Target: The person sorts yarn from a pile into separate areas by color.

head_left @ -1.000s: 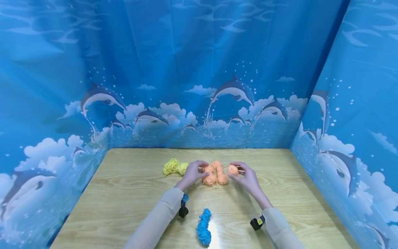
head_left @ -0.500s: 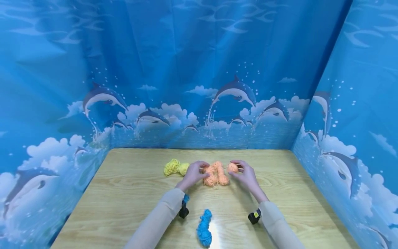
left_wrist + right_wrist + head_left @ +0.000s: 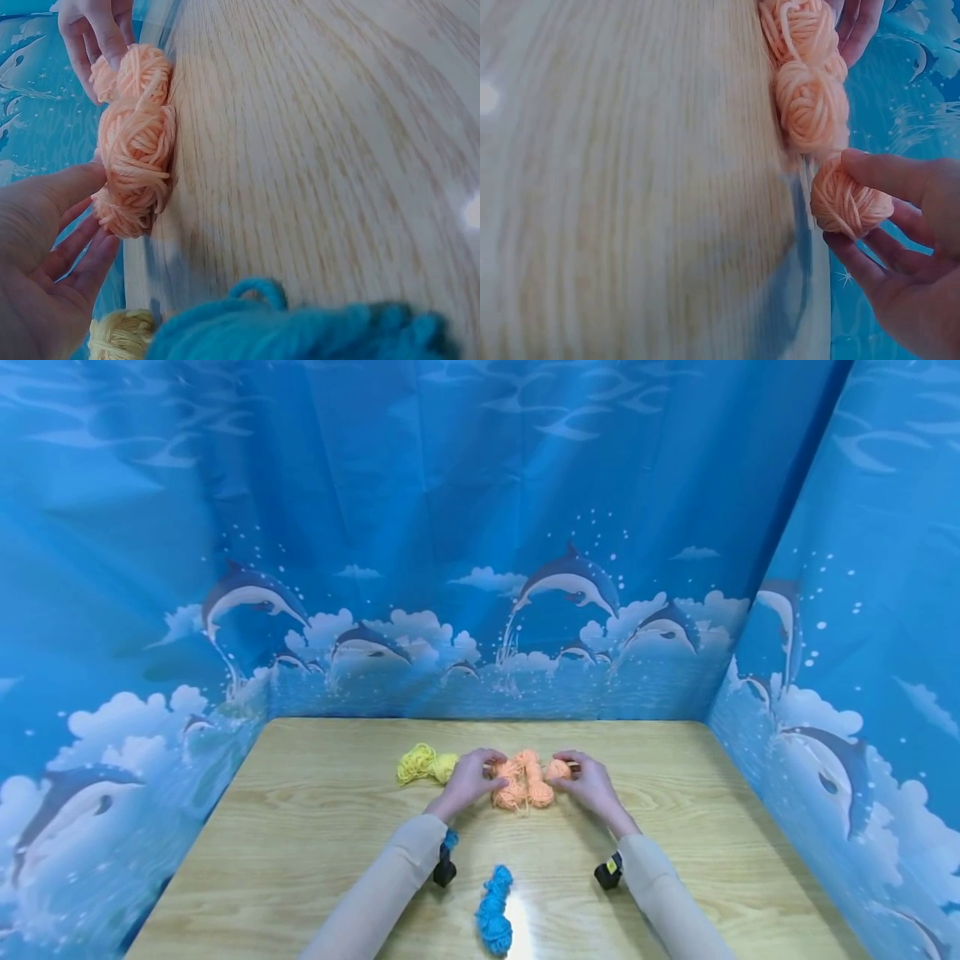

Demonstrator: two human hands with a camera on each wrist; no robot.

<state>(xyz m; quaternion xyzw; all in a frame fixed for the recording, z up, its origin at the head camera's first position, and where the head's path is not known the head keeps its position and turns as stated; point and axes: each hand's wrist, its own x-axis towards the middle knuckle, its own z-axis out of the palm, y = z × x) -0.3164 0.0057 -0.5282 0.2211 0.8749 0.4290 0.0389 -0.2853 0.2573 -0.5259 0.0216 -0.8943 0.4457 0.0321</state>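
The orange yarn bundle (image 3: 521,781) lies at the centre of the head view, on the far half of the wooden table (image 3: 315,827). It is a loose, twisted hank in several lobes. In the left wrist view the same bundle (image 3: 135,146) runs down the upper left of the frame; in the right wrist view it (image 3: 806,82) occupies the top centre.

A small orange yarn ball (image 3: 558,769) sits just right of the bundle, touching or nearly touching it. The right hand (image 3: 588,785) grips this ball: in the right wrist view the thumb lies over the ball (image 3: 849,201) and the fingers (image 3: 870,262) curl beneath it, at the right of the frame.

The left hand (image 3: 467,781) is at the left end of the bundle. In the left wrist view the hand (image 3: 45,247) appears at lower left, with the thumb against the bundle and the fingers loosely extended beside it; a firm grip cannot be confirmed.

A yellow yarn bundle (image 3: 423,764) lies just left of the left hand, toward the far edge. A blue yarn bundle (image 3: 492,910) lies at bottom centre of the head view, between the two forearms and well apart from the orange yarn. Both forearms wear beige sleeves (image 3: 390,877) with a black device (image 3: 606,872) strapped at each wrist.

A blue curtain printed with dolphins (image 3: 480,527) encloses the table on three sides
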